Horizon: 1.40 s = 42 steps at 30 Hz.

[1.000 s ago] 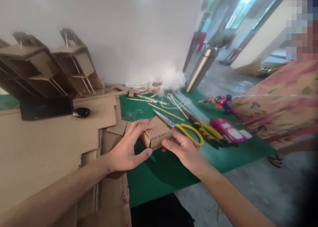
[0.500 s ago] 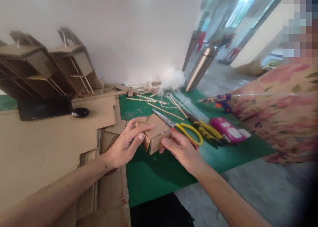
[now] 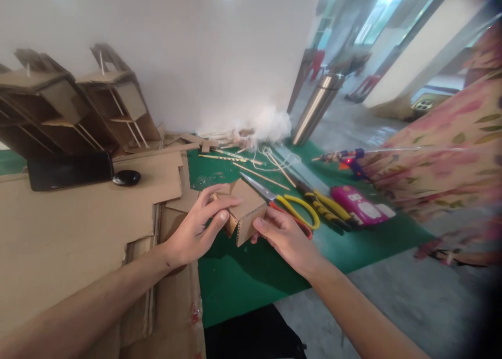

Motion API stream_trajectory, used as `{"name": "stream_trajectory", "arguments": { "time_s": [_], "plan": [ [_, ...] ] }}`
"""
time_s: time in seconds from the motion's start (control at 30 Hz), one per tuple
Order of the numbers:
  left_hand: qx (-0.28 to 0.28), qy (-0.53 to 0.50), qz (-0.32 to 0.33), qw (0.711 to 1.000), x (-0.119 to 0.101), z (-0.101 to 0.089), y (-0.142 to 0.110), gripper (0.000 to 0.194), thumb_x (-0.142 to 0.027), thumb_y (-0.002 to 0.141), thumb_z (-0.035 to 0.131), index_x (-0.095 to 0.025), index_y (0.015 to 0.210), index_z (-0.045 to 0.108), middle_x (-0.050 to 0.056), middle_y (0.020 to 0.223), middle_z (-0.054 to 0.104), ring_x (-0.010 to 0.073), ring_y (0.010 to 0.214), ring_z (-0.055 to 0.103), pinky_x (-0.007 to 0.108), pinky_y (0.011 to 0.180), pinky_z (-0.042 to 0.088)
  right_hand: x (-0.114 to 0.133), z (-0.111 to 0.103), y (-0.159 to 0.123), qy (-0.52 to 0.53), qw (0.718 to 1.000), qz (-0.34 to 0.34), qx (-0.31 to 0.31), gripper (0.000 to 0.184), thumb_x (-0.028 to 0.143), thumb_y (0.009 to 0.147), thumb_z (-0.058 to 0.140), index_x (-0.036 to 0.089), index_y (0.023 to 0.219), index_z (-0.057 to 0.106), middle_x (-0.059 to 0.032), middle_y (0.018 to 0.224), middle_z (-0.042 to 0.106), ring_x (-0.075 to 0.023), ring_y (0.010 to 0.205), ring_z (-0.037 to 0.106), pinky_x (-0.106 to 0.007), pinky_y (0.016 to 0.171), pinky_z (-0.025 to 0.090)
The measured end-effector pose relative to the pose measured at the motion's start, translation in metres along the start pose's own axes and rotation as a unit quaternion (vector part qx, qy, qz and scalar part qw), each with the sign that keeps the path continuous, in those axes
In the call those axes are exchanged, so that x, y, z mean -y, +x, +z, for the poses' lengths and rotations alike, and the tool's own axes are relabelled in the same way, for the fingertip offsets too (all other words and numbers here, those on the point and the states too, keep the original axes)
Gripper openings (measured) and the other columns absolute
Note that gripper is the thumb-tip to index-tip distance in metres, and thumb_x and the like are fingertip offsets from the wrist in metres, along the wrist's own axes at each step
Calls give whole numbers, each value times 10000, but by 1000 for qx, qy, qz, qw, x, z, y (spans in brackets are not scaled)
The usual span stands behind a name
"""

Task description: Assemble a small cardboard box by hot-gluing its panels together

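Between my hands, above the green tabletop (image 3: pixel 251 291), is a small folded cardboard box (image 3: pixel 248 204) with an open slit at its near corner. My left hand (image 3: pixel 202 225) grips its left side, fingers across the top and thumb at the near edge. My right hand (image 3: pixel 284 238) is closed on the right panel, thumb on the outer face and fingertips partly hidden beneath. Just beyond the right hand lie scissors (image 3: pixel 300 210) with yellow and red handles. Pliers (image 3: pixel 329 210) with black and yellow grips rest farther right, beside a pink and white packet (image 3: pixel 361 206).
Cardboard sheets (image 3: pixel 78 217) cover the left side, carrying a black phone (image 3: pixel 70 170) and a computer mouse (image 3: pixel 126 178). Cardboard models (image 3: pixel 113 105) stand behind. Sticks, string and white fluff (image 3: pixel 272 123) lie at the back, near a steel flask (image 3: pixel 318 108). A glue gun (image 3: pixel 345 160) is at right, near a person in floral clothing (image 3: pixel 443 149).
The right panel of the box has tilted slightly, and the slit at the near corner is wider. The person at right has shifted farther right. A red light now shows on the glue gun.
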<state>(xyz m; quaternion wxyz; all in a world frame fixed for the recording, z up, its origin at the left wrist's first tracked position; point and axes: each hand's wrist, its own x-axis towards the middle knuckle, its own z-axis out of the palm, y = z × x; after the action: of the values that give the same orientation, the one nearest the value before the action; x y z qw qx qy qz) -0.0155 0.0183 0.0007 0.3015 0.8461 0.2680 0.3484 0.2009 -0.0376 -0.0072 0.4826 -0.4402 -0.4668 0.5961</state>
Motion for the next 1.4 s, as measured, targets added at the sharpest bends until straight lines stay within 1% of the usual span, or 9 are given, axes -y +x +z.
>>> {"name": "stream_trajectory", "arguments": {
  "time_s": [0.2, 0.33, 0.47, 0.63, 0.83, 1.07, 1.23, 1.4],
  "plan": [
    [7, 2, 13, 1000, -3, 0, 1, 359, -383, 1075, 327, -250, 1291, 581, 130, 1314, 521, 297, 1449, 329, 480, 1114, 435, -1, -2, 0, 3, 1000, 9, 9, 360, 520, 789, 777, 184, 885, 687, -15, 774, 631, -155, 705, 589, -307, 654, 529],
    [14, -8, 9, 1000, -3, 0, 1, 342, -352, 1080, 319, -235, 1286, 565, 131, 1322, 514, 278, 1450, 313, 445, 1126, 414, -4, -3, 0, 17, 1000, 17, 17, 363, 504, 788, 788, 180, 918, 688, -28, 820, 655, -155, 712, 585, -307, 648, 521],
    [16, -12, 13, 1000, -1, 1, 0, 319, -322, 1081, 322, -247, 1288, 552, 118, 1315, 521, 257, 1451, 299, 410, 1135, 396, -5, -3, 0, 28, 999, 19, 22, 348, 491, 796, 788, 183, 925, 694, -38, 861, 672, -154, 728, 584, -306, 660, 515],
    [17, -6, 23, 1000, -1, 1, 0, 300, -288, 1080, 329, -252, 1290, 541, 110, 1327, 514, 249, 1455, 280, 409, 1153, 368, -7, -5, 0, 37, 999, 19, 35, 350, 494, 794, 787, 182, 929, 703, -52, 889, 683, -161, 735, 580, -314, 649, 511],
    [25, 0, 27, 999, -1, 0, 0, 294, -285, 1078, 330, -248, 1285, 536, 115, 1315, 521, 261, 1461, 273, 424, 1142, 384, -8, -7, -1, 35, 998, 33, 35, 376, 504, 782, 797, 175, 937, 700, -49, 870, 684, -157, 725, 580, -311, 649, 507],
    [22, 24, 51, 998, -3, -2, 1, 284, -279, 1071, 337, -237, 1243, 559, 125, 1294, 532, 282, 1444, 306, 448, 1123, 409, -8, -8, -1, 36, 997, 41, 45, 378, 502, 787, 795, 168, 935, 697, -44, 852, 673, -152, 719, 579, -303, 642, 499],
    [21, 29, 47, 998, -3, -1, 1, 273, -215, 1065, 346, -254, 1261, 531, 104, 1248, 548, 253, 1450, 274, 430, 1143, 380, -7, -7, -2, 42, 997, 46, 44, 386, 498, 788, 797, 167, 961, 698, -50, 886, 684, -150, 739, 583, -289, 636, 496],
    [19, 23, 36, 999, -2, 0, 0, 270, -217, 1068, 342, -258, 1260, 528, 100, 1330, 499, 241, 1440, 290, 415, 1157, 365, -6, -6, -2, 48, 997, 46, 43, 395, 502, 775, 806, 166, 954, 703, -49, 880, 684, -152, 740, 585, -290, 636, 496]
  ]
}}
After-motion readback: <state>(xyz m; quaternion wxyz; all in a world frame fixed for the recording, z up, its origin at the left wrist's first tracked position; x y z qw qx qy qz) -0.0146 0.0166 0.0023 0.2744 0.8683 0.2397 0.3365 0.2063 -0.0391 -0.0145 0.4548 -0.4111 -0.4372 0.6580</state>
